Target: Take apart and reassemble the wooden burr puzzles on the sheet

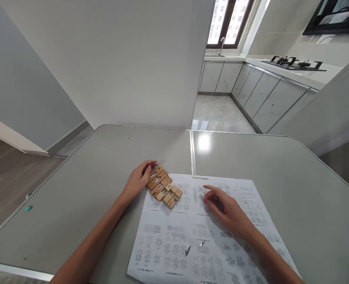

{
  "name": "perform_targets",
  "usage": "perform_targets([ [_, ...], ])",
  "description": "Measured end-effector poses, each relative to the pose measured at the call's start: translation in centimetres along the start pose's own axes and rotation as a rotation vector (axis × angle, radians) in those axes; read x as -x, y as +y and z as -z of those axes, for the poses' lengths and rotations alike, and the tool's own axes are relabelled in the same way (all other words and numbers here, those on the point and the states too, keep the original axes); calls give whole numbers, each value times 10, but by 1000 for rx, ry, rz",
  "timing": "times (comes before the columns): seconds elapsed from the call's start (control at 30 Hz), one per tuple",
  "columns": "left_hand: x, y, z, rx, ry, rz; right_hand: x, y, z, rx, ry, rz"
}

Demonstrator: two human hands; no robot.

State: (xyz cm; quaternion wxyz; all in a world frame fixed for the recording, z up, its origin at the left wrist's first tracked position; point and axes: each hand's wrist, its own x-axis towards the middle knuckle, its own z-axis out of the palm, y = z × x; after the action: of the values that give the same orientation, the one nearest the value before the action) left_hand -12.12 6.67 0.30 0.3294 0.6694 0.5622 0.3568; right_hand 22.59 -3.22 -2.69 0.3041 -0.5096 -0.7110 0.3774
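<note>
A cluster of notched wooden puzzle pieces (pixel 159 181) lies fitted together on the upper left corner of a large printed sheet (pixel 162 272). Flat slotted strips make up its left part, and small light blocks its right end. My left hand (pixel 140 177) grips the cluster's upper left edge with thumb and fingers; some fingertips are hidden. Over the sheet's printed diagrams, right of the pieces, is my right hand (pixel 223 205). Its index finger stretches out to the left, the other fingers are loosely bent, and nothing shows in it.
The sheet lies on a grey table (pixel 127 146) with a metal seam (pixel 192 152) down its middle. Near the left edge is a small teal bit (pixel 28 208). Beyond the table are a white wall (pixel 118 71) and a kitchen counter with a gas hob (pixel 295 63).
</note>
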Motion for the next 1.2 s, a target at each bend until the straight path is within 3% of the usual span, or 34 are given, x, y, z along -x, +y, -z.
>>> perform_targets([
  [0.27,4,-13,17,-38,42,12,2,2,-2,-20,6,-19],
  [0.6,38,-3,-4,-37,294,127,-1,-1,-2,-32,-2,-17],
  [0.73,53,-1,-8,-179,310,58,-1,-6,-1,-23,1,-8],
  [0.9,52,-2,-11,-300,319,16,-1,-8,-1,-21,18,2],
  [1.2,49,-5,-10,-317,311,29,-2,-5,-5,-22,47,51],
])
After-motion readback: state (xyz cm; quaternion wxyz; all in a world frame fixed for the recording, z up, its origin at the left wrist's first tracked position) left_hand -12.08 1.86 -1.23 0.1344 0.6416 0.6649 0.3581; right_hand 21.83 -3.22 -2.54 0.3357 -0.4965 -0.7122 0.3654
